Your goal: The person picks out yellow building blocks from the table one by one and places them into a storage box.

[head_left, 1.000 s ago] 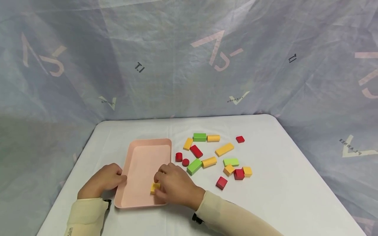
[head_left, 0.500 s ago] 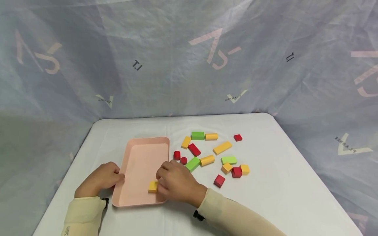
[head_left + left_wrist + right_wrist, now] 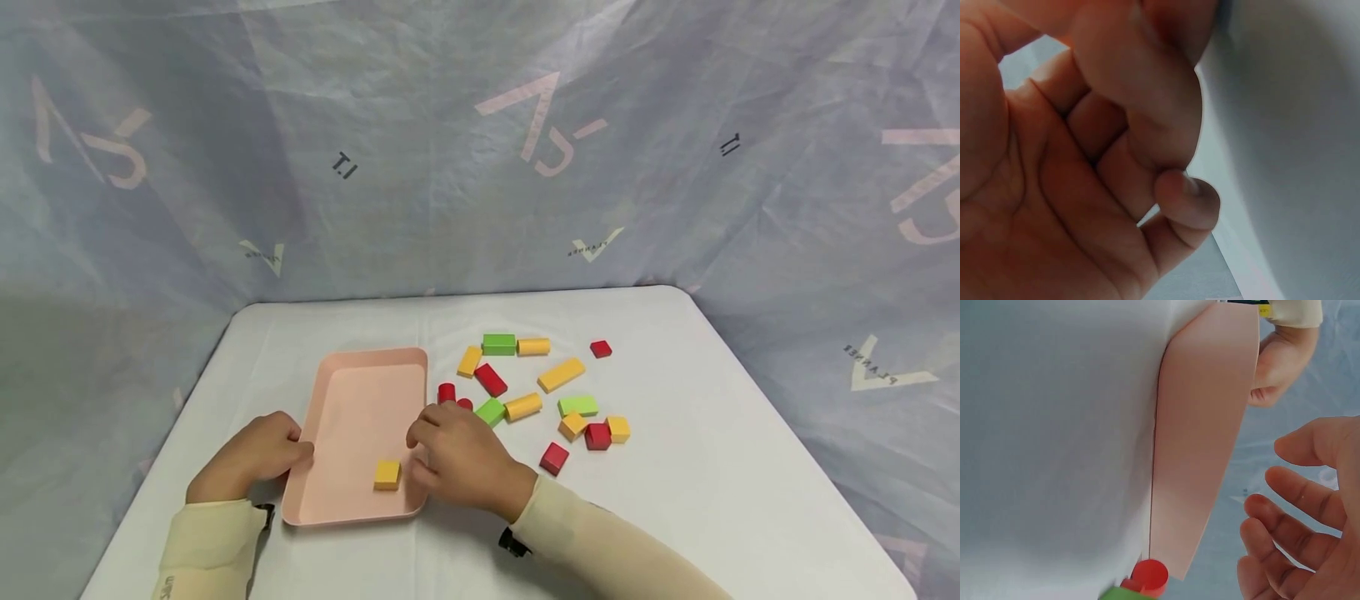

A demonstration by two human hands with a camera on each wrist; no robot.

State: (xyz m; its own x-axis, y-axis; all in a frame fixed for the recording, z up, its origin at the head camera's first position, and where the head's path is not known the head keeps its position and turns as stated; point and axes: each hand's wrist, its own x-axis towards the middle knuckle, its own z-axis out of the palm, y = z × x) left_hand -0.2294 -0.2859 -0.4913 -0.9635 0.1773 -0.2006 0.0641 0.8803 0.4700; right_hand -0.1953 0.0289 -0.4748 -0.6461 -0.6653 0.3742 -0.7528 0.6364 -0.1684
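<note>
Smooth, squarish yellow block [image 3: 387, 475] lies loose in shallow pink plastic-looking tray [image 3: 360, 417], nr its near R corner, nobody touching it. R hand [image 3: 465, 458] just beside it, at tray's R rim: fingers bent, thumb well apart, holding nothing; can't tell if it touches rim. Risk: wrist dips or swings low, catches rim, jogs tray, block prob slides. L hand [image 3: 258, 454] at opp. rim, fingers curled, looks like pinching the edge (wrist cam unclear); uneven tug there could tilt tray too. Outside R wall: small glossy red cylinder [image 3: 447, 392] close by, + rectangular green block [image 3: 491, 412], part hidden behind R hand. Careless reach = knocks, red one might roll. Desk [image 3: 675, 517] w/ white cloth-like cover; could bunch if tray's dragged.
</note>
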